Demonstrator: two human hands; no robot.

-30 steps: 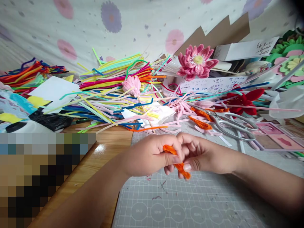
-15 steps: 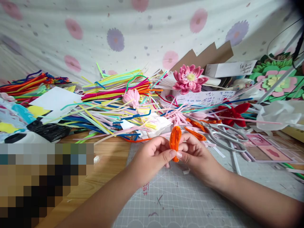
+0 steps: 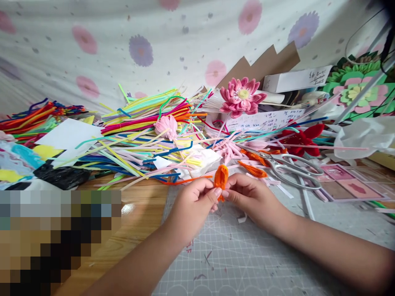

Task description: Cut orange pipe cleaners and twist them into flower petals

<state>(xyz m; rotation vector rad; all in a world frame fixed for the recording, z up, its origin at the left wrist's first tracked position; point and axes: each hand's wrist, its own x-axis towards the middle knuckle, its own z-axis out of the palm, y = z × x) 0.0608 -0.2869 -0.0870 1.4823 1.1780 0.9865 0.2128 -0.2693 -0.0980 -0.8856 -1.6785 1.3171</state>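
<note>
We've got one orange pipe-cleaner petal (image 3: 221, 176) upright above the cutting mat (image 3: 234, 255), with our left hand (image 3: 197, 198) and right hand (image 3: 251, 198) both pinched closed on its lower end. Looks light, fuzzy and bendy, probably easy to squash, so we'd hold it by the base. Counting up: at least two loose orange petals (image 3: 253, 169), one pair of scissors (image 3: 274, 161), one red flower (image 3: 304, 139)

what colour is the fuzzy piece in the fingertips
Orange; the piece shows best in the head view, the only one here.
</note>
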